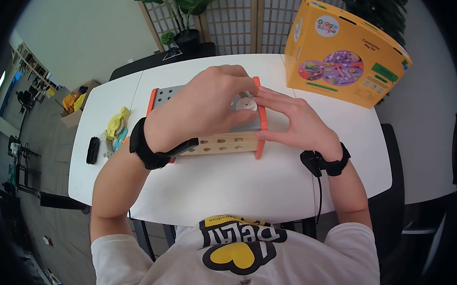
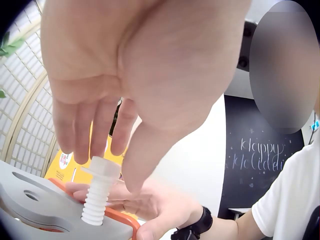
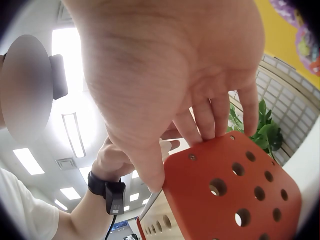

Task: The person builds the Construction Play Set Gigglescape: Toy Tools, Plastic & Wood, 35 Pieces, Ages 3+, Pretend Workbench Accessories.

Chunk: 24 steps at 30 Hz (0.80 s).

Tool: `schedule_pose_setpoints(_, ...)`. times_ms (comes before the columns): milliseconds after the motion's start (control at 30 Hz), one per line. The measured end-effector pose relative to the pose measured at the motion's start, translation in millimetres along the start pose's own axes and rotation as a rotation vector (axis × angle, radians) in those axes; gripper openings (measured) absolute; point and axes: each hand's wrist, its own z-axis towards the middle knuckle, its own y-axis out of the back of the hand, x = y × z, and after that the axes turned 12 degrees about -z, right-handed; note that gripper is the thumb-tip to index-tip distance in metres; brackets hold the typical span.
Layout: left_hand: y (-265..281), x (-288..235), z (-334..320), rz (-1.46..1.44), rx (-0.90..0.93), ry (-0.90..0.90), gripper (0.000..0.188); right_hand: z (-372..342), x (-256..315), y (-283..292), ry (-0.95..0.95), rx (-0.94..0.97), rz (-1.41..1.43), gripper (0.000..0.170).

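A toy workbench (image 1: 223,144) with a grey perforated top, wooden sides and orange end panels stands on the white table. In the left wrist view, a white plastic screw (image 2: 95,202) stands upright in a hole of the grey top, much of its thread showing. My left hand (image 1: 210,96) reaches over the bench, thumb and fingers round the screw's head. At the bench's right end, my right hand (image 1: 298,122) holds the orange end panel (image 3: 240,185), thumb at its front edge and fingers at its top. The fingertips of both hands come close together near the screw.
A yellow play set box (image 1: 344,56) stands at the back right of the table (image 1: 236,188). To the left lie yellow and blue toy pieces (image 1: 118,123) and a black case (image 1: 93,150). A potted plant (image 1: 187,39) is behind the table. Black cameras strap round both wrists.
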Motion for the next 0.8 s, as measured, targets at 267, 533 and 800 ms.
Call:
schedule_pose_setpoints(267,5.1,-5.5,2.1,0.033,0.174,0.102,0.028,4.9,1.2,6.0,0.035,0.027,-0.093,0.069)
schedule_pose_setpoints(533,-0.6,-0.5,-0.7,-0.108,0.000,-0.093,0.023,9.4,8.9,14.4,-0.059,0.117,-0.025,0.066)
schedule_pose_setpoints(800,-8.0,-3.9,-1.9,0.120,0.056,-0.059,0.014,8.9,7.2,8.9,-0.040,0.089,-0.008,0.072)
